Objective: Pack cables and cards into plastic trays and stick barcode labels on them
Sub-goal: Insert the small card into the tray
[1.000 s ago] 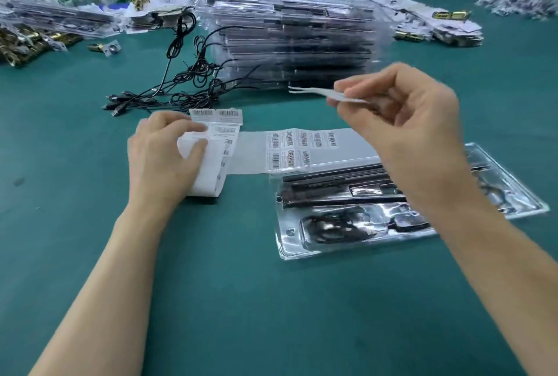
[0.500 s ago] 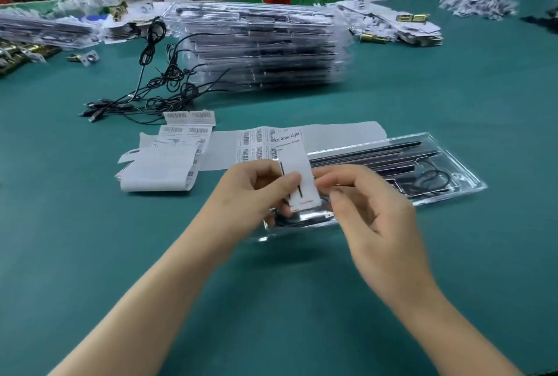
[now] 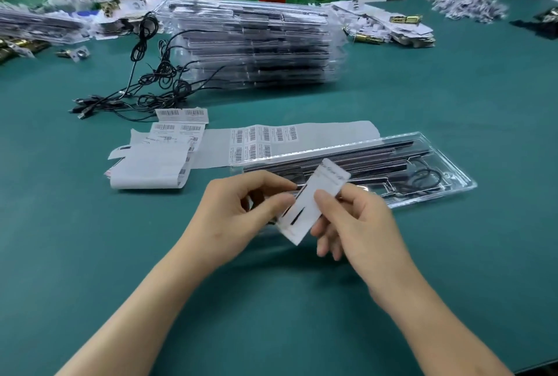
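A white card (image 3: 314, 200) with black marks is tilted above the near left end of a clear plastic tray (image 3: 447, 194). My left hand (image 3: 241, 212) pinches the card's left edge. My right hand (image 3: 356, 224) pinches its right edge with thumb on top. The tray lies on the green table and holds dark strips and a coiled black cable (image 3: 422, 176). Behind it lies a white strip of barcode labels (image 3: 265, 140), with a folded part (image 3: 151, 170) at its left end.
A tall stack of packed clear trays (image 3: 256, 43) stands at the back centre, with loose black cables (image 3: 145, 85) to its left. Piles of cards and brass parts (image 3: 389, 28) lie at the back right, more trays (image 3: 39, 25) at the back left.
A second ago my left hand rested on the label strip and my right held a small label in the air. Both hands since came together on the card, which has tilted to the right.
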{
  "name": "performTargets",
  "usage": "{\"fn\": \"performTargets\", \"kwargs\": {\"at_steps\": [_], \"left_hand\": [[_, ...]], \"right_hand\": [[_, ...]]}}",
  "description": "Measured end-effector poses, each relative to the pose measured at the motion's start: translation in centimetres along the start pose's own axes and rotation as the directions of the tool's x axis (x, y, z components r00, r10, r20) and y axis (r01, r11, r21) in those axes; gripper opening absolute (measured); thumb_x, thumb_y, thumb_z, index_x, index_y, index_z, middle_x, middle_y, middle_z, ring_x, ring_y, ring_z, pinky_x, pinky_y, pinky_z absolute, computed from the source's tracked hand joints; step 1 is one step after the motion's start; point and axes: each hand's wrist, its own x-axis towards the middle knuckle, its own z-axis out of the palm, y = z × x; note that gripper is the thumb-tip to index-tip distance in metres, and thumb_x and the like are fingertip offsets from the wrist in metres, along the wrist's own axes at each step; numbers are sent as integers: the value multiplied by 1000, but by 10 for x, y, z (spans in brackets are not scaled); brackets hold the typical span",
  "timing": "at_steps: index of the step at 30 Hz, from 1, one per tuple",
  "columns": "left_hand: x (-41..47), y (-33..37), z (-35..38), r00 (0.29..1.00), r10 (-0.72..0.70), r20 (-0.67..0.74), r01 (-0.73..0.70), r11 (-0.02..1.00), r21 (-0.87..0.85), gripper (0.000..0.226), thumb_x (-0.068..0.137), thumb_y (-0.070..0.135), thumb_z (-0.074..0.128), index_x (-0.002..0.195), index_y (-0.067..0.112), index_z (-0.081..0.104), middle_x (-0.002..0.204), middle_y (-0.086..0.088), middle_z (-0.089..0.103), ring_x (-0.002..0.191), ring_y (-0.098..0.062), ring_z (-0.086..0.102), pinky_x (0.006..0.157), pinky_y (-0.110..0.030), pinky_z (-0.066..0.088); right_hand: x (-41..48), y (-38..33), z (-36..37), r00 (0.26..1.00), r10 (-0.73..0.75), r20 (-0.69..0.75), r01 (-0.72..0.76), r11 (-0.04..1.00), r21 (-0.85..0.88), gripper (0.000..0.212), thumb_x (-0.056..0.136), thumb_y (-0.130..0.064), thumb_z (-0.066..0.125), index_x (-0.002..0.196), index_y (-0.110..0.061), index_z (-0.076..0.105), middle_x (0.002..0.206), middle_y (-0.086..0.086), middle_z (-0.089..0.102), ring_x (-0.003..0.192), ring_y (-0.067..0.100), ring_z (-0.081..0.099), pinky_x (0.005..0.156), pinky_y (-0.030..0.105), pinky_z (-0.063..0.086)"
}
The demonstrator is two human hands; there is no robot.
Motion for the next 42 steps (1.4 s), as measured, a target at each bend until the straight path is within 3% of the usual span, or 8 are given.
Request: {"fn": "performTargets", "kwargs": {"at_steps": [4,8,13,17,21,24,30,42], "left_hand": [[0,-2,-2,982,185,48,-189,902,388,23,89,42,77,107,28,79,106,17,68,105,-8,61,93,-27,47],[-3,0,8,969,201,141,-246,804,542,35,85,54,76,110,31,77,114,17,67,109,-9,59,93,-32,50],[-6,3,12,980,164,114,-200,819,537,26,86,53,74,108,38,75,115,22,65,108,-2,60,85,-25,51],[-5,2,11,986,129,109,-167,849,501,22,85,56,75,103,43,77,116,24,66,107,-1,62,85,-29,53],[-5,6,11,989,125,76,-146,864,481,11,86,49,79,95,43,79,114,24,69,104,0,65,83,-33,55],[-7,9,13,972,210,104,-232,801,552,5,87,39,81,90,35,80,110,18,74,97,-8,71,72,-36,59],[-6,9,15,928,343,149,-357,699,620,11,94,24,73,84,20,74,100,12,75,67,-22,70,50,-39,54],[-5,6,14,914,377,148,-381,677,630,18,100,32,63,90,21,71,95,12,73,59,-26,64,48,-39,51]], "right_hand": [[-10,2,-21,974,87,-208,-64,991,114,20,103,-20,59,88,-16,72,63,8,67,44,23,61,39,28,47],[-29,7,-36,947,204,-247,-160,970,185,11,100,-16,64,94,-9,70,69,15,71,47,25,64,42,30,53],[-45,14,-28,927,314,-205,-277,942,191,5,93,-8,70,93,-4,69,69,15,72,49,25,65,43,30,53],[-46,11,-25,912,373,-169,-334,916,220,14,94,-11,66,84,-5,73,69,10,70,55,29,69,45,33,54],[-43,7,-21,902,401,-163,-368,909,199,10,96,-17,67,94,-8,70,83,10,71,66,31,75,47,34,57],[-41,5,-18,899,406,-164,-370,905,209,10,98,-18,65,99,-10,70,92,15,71,69,32,76,47,33,57],[-43,4,-14,901,423,-100,-383,881,277,20,104,-16,53,100,-7,70,84,14,78,69,33,77,47,32,57],[-39,9,0,928,348,-136,-294,905,307,25,105,-5,41,110,-1,65,81,15,78,69,32,77,52,29,59]]}}
